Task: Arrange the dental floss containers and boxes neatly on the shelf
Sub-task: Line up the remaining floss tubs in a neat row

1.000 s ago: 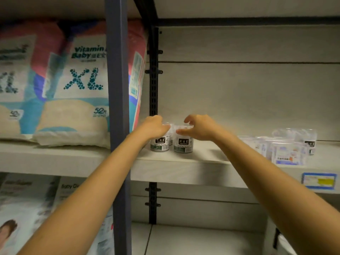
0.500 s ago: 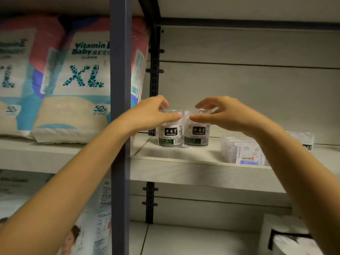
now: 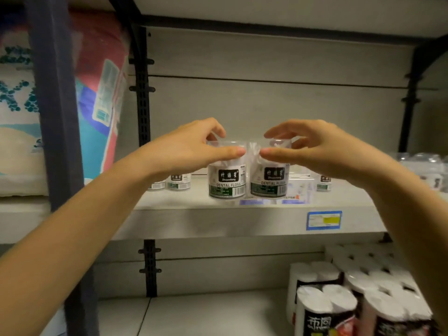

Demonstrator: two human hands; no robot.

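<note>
Two clear dental floss containers with black and green labels hang side by side just above the shelf (image 3: pixel 194 214) front. My left hand (image 3: pixel 191 146) grips the top of the left container (image 3: pixel 226 180). The right container (image 3: pixel 269 180) is held at its rim by my right hand (image 3: pixel 315 146). Two more floss containers (image 3: pixel 179 181) stand on the shelf behind my left wrist. A further one (image 3: pixel 324 183) stands behind my right wrist. Flat floss boxes (image 3: pixel 298 190) lie on the shelf behind the held containers, partly hidden.
Large XL diaper packs (image 3: pixel 101 98) fill the shelf bay to the left, beyond a dark upright post (image 3: pixel 55 117). Clear packages (image 3: pixel 426 170) sit at the far right of the shelf. Toilet paper packs (image 3: pixel 351 299) stand on the lower shelf at right. A blue price tag (image 3: pixel 323 219) marks the shelf edge.
Both hands have lifted the two containers off the shelf's left end and carried them to the right and toward me. The view has shifted right.
</note>
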